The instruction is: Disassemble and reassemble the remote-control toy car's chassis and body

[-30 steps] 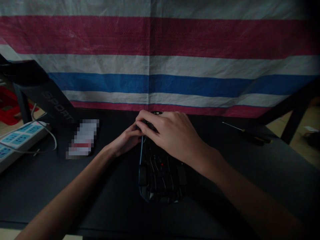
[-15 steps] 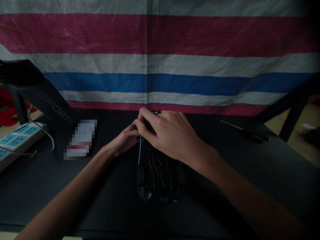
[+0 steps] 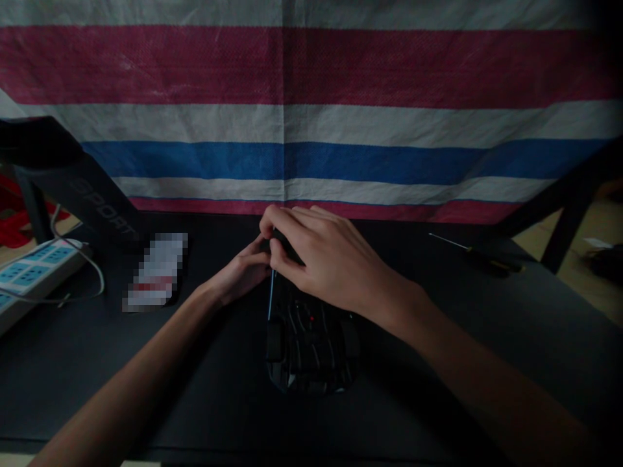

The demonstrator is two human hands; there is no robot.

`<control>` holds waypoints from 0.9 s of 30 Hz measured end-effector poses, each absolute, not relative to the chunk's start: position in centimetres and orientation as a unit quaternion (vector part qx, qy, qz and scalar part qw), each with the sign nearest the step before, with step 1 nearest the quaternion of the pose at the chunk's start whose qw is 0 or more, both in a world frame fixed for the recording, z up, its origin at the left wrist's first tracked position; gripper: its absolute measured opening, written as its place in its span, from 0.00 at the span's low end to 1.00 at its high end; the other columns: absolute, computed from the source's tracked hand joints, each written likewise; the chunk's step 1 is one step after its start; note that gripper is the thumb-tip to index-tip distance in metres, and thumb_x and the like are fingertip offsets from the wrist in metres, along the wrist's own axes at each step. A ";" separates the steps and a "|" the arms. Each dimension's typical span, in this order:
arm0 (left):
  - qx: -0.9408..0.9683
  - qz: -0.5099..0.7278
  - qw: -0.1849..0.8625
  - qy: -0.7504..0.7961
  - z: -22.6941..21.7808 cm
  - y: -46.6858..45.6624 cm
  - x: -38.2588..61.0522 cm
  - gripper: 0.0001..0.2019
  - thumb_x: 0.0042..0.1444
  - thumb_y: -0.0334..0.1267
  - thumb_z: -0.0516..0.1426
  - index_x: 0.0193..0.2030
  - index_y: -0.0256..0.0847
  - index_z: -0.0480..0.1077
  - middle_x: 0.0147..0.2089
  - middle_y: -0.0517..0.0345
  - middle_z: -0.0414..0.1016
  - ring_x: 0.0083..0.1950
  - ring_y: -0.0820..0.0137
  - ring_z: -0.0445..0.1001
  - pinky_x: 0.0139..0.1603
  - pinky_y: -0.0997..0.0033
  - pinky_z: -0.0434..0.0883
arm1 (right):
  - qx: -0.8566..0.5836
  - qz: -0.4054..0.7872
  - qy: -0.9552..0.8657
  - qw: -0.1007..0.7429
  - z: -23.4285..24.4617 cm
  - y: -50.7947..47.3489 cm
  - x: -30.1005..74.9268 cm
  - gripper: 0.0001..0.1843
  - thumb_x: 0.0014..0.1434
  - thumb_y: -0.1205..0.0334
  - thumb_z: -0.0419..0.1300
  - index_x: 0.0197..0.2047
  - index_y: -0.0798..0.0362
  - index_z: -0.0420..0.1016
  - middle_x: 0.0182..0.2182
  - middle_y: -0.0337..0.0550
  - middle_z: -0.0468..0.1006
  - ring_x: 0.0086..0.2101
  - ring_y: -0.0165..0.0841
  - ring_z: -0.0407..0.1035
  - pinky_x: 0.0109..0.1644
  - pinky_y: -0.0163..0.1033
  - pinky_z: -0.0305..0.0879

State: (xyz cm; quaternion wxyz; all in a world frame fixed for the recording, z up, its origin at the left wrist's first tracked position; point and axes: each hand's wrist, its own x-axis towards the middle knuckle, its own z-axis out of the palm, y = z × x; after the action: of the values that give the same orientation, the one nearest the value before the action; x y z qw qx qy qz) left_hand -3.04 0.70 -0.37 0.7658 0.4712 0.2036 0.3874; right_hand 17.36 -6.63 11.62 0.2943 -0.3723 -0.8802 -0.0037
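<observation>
An overturned toy car [image 3: 314, 350] lies on the dark table, its black underside facing up and a small red dot near its middle. My left hand [image 3: 243, 275] is against the far left side of the car, fingers closed around that edge and partly hidden. Arched over the car's far end is my right hand [image 3: 326, 253]. Its bent thumb and index finger meet the left fingertips at the far left corner, and whatever they pinch is hidden. The near wheels show; the far ones are covered by my hands.
A screwdriver [image 3: 487, 257] lies at the right. To the left are a blurred-out phone-like object [image 3: 158, 269], a dark bottle marked SPORT [image 3: 97, 188] and a white power strip [image 3: 43, 272] with a cable. A striped sheet [image 3: 389, 123] hangs behind the table.
My right index finger has shifted slightly left and its thumb slightly right, widening the gap between them. My left hand and the toy car stay in place.
</observation>
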 end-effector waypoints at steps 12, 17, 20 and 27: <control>0.477 0.383 0.764 0.206 -0.2 0.6 -2.9 0.18 0.59 0.36 0.71 0.57 0.44 0.81 0.54 0.50 0.87 0.60 0.53 0.82 0.61 0.58 0.75 | -0.457 -0.020 -0.843 0.283 11.2 -6.9 16.8 0.14 0.80 0.55 0.54 0.54 0.52 0.79 0.37 0.44 0.86 0.36 0.38 0.76 0.42 0.43 0.60; 0.483 0.378 0.757 0.225 0.0 0.5 -2.8 0.14 0.59 0.40 0.72 0.50 0.42 0.82 0.51 0.49 0.87 0.59 0.53 0.82 0.59 0.59 0.76 | -0.416 0.004 -0.865 0.281 11.4 -6.9 16.8 0.10 0.79 0.61 0.57 0.58 0.49 0.78 0.40 0.41 0.86 0.38 0.35 0.78 0.45 0.41 0.63; 0.486 0.375 0.752 0.239 0.1 0.5 -2.8 0.14 0.57 0.42 0.73 0.49 0.42 0.82 0.50 0.50 0.87 0.57 0.55 0.83 0.58 0.60 0.76 | -0.474 -0.001 -0.842 0.257 11.3 -7.0 16.5 0.15 0.82 0.51 0.55 0.56 0.49 0.80 0.32 0.40 0.84 0.32 0.37 0.76 0.40 0.42 0.61; 0.486 0.384 0.757 0.208 0.1 0.5 -2.8 0.12 0.58 0.42 0.73 0.46 0.44 0.81 0.43 0.54 0.86 0.53 0.56 0.83 0.56 0.61 0.76 | -0.366 0.000 -0.871 0.328 10.5 -6.7 16.5 0.15 0.77 0.68 0.55 0.62 0.50 0.76 0.54 0.46 0.87 0.50 0.36 0.79 0.60 0.44 0.66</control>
State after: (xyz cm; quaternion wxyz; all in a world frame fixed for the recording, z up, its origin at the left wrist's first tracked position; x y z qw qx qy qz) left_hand -2.77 0.47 0.10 0.7567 0.4863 0.2083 0.3841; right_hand 16.55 -6.68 10.48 0.3279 -0.3664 -0.8708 -0.0003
